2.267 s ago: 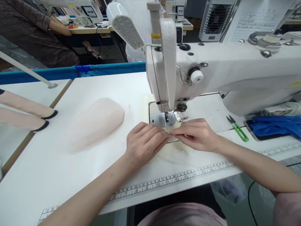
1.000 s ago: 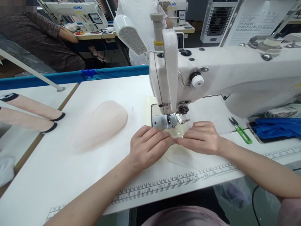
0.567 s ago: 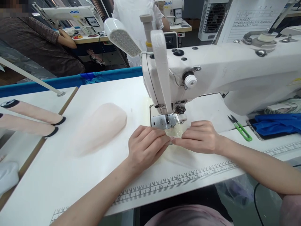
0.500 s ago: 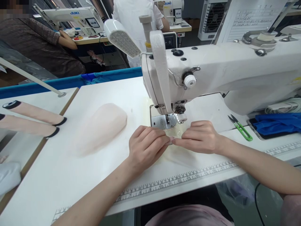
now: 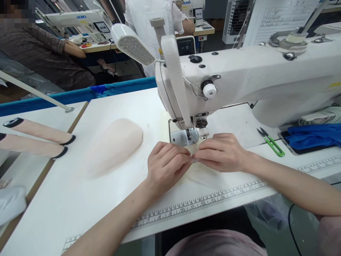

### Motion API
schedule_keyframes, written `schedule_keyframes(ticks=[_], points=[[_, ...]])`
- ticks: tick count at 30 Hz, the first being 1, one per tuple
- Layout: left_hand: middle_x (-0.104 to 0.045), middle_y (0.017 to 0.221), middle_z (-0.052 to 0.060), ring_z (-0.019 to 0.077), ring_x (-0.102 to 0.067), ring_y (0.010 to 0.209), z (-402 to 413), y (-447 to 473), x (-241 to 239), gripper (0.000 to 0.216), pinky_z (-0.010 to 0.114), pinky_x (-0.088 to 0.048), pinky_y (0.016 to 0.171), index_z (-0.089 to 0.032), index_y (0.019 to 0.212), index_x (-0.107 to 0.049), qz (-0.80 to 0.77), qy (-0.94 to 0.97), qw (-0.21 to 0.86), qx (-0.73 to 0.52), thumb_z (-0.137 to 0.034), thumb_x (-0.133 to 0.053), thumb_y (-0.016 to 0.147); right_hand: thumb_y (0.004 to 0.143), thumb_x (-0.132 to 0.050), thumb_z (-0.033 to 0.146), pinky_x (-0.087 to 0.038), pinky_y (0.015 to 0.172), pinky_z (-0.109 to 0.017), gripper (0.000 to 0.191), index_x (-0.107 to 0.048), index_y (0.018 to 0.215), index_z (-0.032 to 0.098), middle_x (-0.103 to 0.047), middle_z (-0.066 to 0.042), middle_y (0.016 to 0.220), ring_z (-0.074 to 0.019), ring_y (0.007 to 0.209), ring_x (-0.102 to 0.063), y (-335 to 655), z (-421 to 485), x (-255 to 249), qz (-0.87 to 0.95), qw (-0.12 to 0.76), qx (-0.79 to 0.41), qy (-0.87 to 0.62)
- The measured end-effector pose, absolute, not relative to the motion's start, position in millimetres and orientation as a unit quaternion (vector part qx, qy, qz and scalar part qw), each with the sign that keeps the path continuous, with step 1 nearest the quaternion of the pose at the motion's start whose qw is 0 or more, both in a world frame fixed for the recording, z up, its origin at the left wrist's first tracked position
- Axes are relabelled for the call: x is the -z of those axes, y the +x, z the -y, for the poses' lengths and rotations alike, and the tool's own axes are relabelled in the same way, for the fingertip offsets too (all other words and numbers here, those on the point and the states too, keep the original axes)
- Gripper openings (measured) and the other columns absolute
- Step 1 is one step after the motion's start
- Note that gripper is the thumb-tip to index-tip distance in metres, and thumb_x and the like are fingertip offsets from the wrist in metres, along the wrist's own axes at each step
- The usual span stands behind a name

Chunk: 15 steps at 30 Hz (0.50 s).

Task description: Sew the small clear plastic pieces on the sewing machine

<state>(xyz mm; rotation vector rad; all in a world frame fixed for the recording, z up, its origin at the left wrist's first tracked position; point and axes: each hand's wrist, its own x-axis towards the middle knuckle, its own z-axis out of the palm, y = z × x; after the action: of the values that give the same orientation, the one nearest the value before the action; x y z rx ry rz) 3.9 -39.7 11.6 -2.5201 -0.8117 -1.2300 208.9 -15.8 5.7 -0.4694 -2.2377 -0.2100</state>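
Observation:
My left hand [image 5: 165, 165] and my right hand [image 5: 222, 153] meet fingertip to fingertip just in front of the needle plate [image 5: 183, 137] of a white sewing machine [image 5: 239, 81]. Both hands pinch the edge of a thin, sheer pale piece of fabric [image 5: 202, 176] that lies flat on the white table [image 5: 80, 206] below them. The fingers are curled and pressed together on the fabric edge. The presser foot and needle stand just behind my fingertips.
A pile of pale pink fabric [image 5: 114, 144] lies to the left. Green thread snips [image 5: 270, 142] and blue cloth [image 5: 314, 137] sit to the right. Two skin-coloured tubes with black ends [image 5: 37, 138] lie far left. A measuring scale [image 5: 202, 202] runs along the front edge. Other people work behind.
My hands have stayed together at the needle plate, shifting slightly closer to the presser foot. The view has drifted a little; nothing else moved.

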Motion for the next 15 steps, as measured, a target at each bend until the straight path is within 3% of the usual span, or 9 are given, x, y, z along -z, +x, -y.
schedule_keyframes(ticks=[15], points=[[-0.065,0.068,-0.003,0.0127,-0.059,0.066,43.5,4.9,-11.8,0.009,0.029,-0.041,0.06,-0.021,0.086,-0.063,0.335,-0.85,-0.009,0.407,-0.015,-0.069,0.082,0.085,-0.065,0.015,-0.038,0.05,-0.021,0.008,-0.064,0.09,0.021,-0.069,0.007,0.075,-0.0038,0.059,-0.055,213.9,13.0,-2.8,0.878,0.441,0.121,-0.144]])
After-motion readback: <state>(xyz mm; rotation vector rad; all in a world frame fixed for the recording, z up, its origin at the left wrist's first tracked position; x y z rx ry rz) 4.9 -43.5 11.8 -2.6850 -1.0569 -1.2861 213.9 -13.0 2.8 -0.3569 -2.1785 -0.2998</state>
